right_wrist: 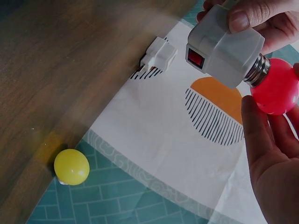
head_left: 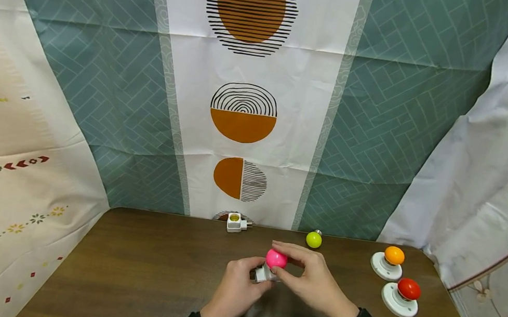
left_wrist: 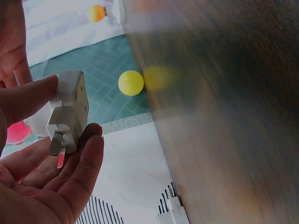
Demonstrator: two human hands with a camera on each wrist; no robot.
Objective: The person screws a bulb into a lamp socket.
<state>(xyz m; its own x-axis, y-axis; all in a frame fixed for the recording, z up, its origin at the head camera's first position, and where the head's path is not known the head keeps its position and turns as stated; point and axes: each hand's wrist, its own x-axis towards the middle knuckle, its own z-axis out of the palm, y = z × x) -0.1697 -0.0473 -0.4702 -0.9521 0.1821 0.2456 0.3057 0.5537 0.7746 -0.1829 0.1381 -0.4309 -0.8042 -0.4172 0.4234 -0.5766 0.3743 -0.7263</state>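
Teal-and-white cloth (head_left: 375,125), printed with orange circles and half-circles, hangs behind a brown wood-grain tabletop (head_left: 138,265). Above the table's middle, the right hand (head_left: 315,280) pinches a pink bulb (right_wrist: 275,91), thumb and fingers parted by just the globe's width; the left hand (head_left: 236,287) grips a white plug-in lamp socket (right_wrist: 226,49), thumb on one side, curled fingers on the other. At the right stand two round white lamp bases, the nearer (head_left: 389,298) carrying a red bulb (head_left: 409,289), the farther (head_left: 381,270) an orange bulb (head_left: 394,255). Boxy and pale, the held socket joins the pink bulb, whose silver screw thread (right_wrist: 258,71) shows partly exposed between them. From the head view, the right thumb crosses in front of both. By the back edge lie a second plug-in socket (head_left: 233,226), prongs pointing right, and a yellow-green bulb (head_left: 313,240). Smallest are the held socket's red rocker switch (right_wrist: 195,58) and flat metal prongs (left_wrist: 57,143).
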